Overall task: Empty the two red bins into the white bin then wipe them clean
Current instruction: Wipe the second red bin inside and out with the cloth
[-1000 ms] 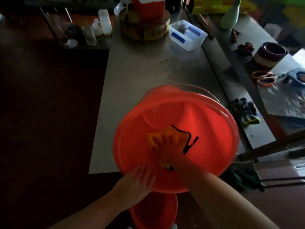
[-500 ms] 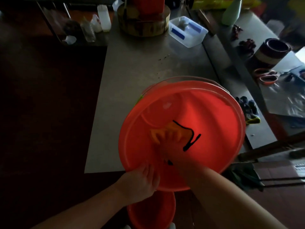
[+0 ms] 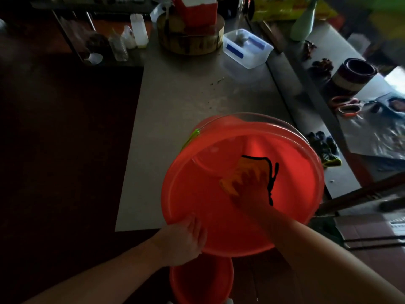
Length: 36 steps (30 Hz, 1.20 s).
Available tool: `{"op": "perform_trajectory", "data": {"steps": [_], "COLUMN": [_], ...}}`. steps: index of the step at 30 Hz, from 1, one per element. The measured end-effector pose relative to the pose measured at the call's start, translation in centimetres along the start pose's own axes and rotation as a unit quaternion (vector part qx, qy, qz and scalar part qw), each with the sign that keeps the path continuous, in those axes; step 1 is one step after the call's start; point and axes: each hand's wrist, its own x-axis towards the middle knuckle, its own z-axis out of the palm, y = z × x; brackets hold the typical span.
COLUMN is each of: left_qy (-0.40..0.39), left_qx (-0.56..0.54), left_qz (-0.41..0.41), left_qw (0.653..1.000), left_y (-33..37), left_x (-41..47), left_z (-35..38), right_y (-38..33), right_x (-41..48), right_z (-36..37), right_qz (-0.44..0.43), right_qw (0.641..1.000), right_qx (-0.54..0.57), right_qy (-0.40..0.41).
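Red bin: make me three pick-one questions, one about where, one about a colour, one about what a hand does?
1. Where is the orange cloth? A) on the floor B) inside the tilted red bin C) over an arm
2. What colour is the cloth's edging? A) black B) white C) blue
3. What is the left hand doing? A) hanging idle B) waving C) gripping the bin's rim
B, the right hand presses it there; A, a black line borders it; C, it clasps the near rim.
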Motion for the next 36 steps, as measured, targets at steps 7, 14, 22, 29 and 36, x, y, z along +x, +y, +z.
{"op": "perform_trajectory", "data": {"steps": [7,14,22,29,36], "left_qy": [0.039,0.034,0.029,0.035,0.01], "left_qx": [-0.025,-0.02,-0.035,-0.021,-0.006], "left_qz": [0.048,0.028,0.021,0.041,0.028], "left_qw": [0.998,0.999,0.999,0.998,1.0], "left_y": [-1.5,-1.5,-1.0,-1.4,-0.9], "left_x": [0.3,-0.1,1.0,1.4,0.5], "left_z": [0.2,0.0,-0.2,-0.6,-0.6], "right_y": [-5.2,-2.4,1.7,-5.6,-2.6], "right_x": [-4.2,-6.1,-6.2,-7.7,-9.2], "right_z": [1.9,0.8,-1.8,-0.9,-0.7], "right_qz": [-0.018,-0.072,-0.037,-0.001,-0.039], "right_qw": [0.987,0.992,0.994,0.986,0.994], "right_qx": [0.016,0.002,-0.091,0.064,0.012], "right_qy": [-0.162,-0.106,-0.046,-0.156,-0.102]}}
